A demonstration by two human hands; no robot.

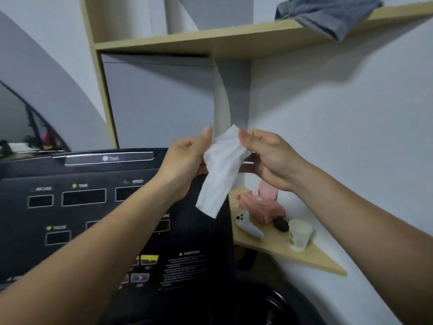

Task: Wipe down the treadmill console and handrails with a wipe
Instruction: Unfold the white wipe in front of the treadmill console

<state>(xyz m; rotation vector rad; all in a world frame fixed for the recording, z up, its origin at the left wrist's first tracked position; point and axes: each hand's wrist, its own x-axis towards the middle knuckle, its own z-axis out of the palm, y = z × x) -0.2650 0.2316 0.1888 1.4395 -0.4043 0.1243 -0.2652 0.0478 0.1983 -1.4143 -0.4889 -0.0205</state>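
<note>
Holding: both hands raised in front of the wall, above the right end of the console, with a wipe [221,170] stretched between them.
Wipe: white, thin, softly creased; its top edge is pulled between the two hands, and the rest hangs down at a slant to a squared lower corner, clear of the console.
Left hand [187,160]: thumb and fingers pressed together on the wipe's left upper edge.
Right hand [267,156]: thumb pinching the wipe's right upper corner against curled fingers.
Console [84,221]: black, flat, matte, with small dark rectangular displays outlined in pale lines; labels reading TIME, SPEED and PULSE show, others are blurred.
Warning text: a block of white print under a CAUTION heading, too small to read.
Low shelf [304,254]: pale wood, wedge-shaped, fixed to the wall just right of the console.
On it: a pink soft pack [264,205] with its lid up, a white remote-like gadget [248,225], a small dark object, and a white paper cup [300,234].
High shelf [234,41]: same pale wood, with a grey folded cloth [328,12] drooping over its edge.
Hidden: the forearms cover part of the console's middle; handrails are hard to make out.
</note>
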